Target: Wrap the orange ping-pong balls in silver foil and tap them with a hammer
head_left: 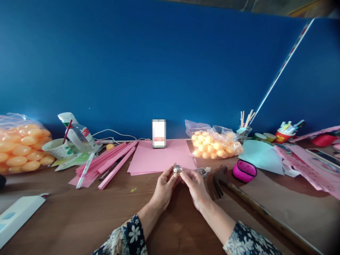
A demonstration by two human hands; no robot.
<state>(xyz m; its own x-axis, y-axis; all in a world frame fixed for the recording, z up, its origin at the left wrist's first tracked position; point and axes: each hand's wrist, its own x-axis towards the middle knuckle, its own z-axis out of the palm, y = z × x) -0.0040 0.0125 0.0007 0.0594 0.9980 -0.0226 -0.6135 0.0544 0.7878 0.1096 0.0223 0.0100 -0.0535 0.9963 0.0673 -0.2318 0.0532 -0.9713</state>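
Observation:
Between my fingertips is a small shiny silver ball-like object (177, 169); its exact kind is too small to make out. My left hand (165, 187) pinches it from the left, thumb and fingers closed. My right hand (195, 186) meets it from the other side, also with closed fingertips. Both hands are just above the brown table, at the near edge of the pink paper sheets (160, 156). Just beyond my right fingers lies a small clear tube-like item (202, 171), partly hidden. To the right rests a claw hammer (239, 193) with a wooden handle.
A phone (159, 134) stands against the blue wall. Bags of orange balls (212, 144) sit at the back right and far left. Pink paper strips (106, 159), a tipped cup (58, 148) and a bottle (82, 134) lie left; a magenta pouch (244, 171) is right.

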